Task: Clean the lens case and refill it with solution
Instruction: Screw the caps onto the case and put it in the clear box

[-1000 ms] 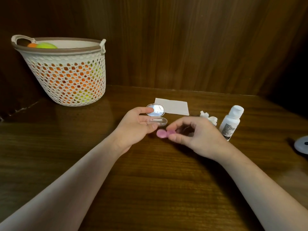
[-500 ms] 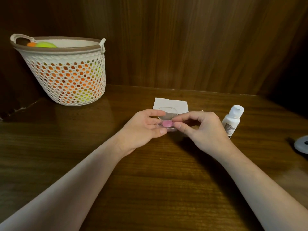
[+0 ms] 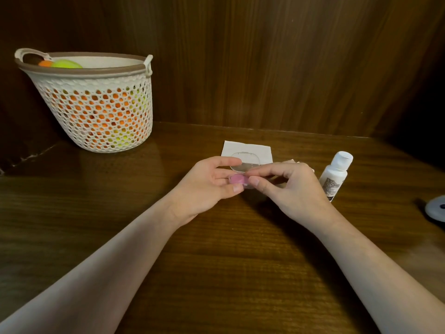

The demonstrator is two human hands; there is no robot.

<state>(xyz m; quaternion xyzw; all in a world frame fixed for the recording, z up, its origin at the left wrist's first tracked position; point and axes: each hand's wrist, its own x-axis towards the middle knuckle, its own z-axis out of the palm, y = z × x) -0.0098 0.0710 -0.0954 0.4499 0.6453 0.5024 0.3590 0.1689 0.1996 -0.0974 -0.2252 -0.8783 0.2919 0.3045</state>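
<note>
A clear plastic lens case (image 3: 244, 161) with its lid raised is held in my left hand (image 3: 212, 186) above the wooden table. Inside its base sits a pink lens holder (image 3: 237, 180). The thumb and forefinger of my right hand (image 3: 286, 186) pinch the pink holder's right end, touching the case. A small white solution bottle (image 3: 336, 174) with a white cap stands upright just right of my right hand.
A folded white tissue (image 3: 248, 148) lies flat behind the case. A white mesh basket (image 3: 96, 104) of orange and yellow balls stands at the back left. A grey round object (image 3: 435, 208) lies at the right edge. Wooden walls close the back.
My right hand carried the pink holder from beside the case into the case's base. Both hands drew together, and the lid now stands more upright toward me.
</note>
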